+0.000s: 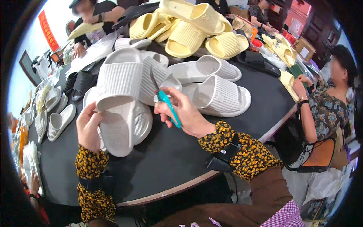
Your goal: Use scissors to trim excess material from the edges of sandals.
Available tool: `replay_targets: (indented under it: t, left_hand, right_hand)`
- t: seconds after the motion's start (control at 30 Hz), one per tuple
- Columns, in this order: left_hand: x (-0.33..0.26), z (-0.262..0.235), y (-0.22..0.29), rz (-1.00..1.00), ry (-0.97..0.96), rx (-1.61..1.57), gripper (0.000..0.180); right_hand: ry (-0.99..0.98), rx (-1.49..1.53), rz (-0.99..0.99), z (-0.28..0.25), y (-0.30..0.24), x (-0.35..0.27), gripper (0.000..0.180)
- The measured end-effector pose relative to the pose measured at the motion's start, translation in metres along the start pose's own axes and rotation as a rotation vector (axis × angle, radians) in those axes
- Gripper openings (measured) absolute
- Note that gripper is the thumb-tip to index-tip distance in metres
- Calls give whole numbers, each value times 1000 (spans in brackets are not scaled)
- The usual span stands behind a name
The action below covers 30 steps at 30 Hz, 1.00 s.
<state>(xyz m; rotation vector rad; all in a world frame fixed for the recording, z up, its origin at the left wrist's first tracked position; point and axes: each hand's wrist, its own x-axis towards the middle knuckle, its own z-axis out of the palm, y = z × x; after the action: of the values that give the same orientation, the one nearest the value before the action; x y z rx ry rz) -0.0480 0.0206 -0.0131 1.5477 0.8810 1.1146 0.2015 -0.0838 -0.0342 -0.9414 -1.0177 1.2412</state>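
My left hand (89, 126) grips the heel end of a white ribbed slide slipper (117, 113) and holds it up, sole end toward me, over a black round table (170, 159). My right hand (185, 113) is closed around small teal-handled scissors (166, 102) whose dark blades point up next to the slipper's strap. Both forearms wear yellow-and-black flowered sleeves.
More white slippers (215, 94) lie on the table behind my hands, with a heap of pale yellow slippers (189, 30) farther back and black ones (81, 81) at the left. Other people sit around the table, one at the right (325, 106), others at the far side.
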Motion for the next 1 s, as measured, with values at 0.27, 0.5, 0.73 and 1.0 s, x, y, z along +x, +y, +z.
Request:
replay_targets:
  t: [0.27,0.5,0.73,1.0]
  left_hand:
    - [1,-11,5,46,31,-95,29]
    - [6,-22,-12,-39,38,-214,26]
    - [4,-17,-10,-61,16,-227,29]
    - [1,-12,-7,-52,-19,-220,31]
  right_hand:
    - [-52,80,-7,0,-2,-5,48]
    - [-187,74,39,3,-2,-6,45]
    - [-227,119,69,3,0,-6,44]
    - [-213,199,135,1,-1,-5,39]
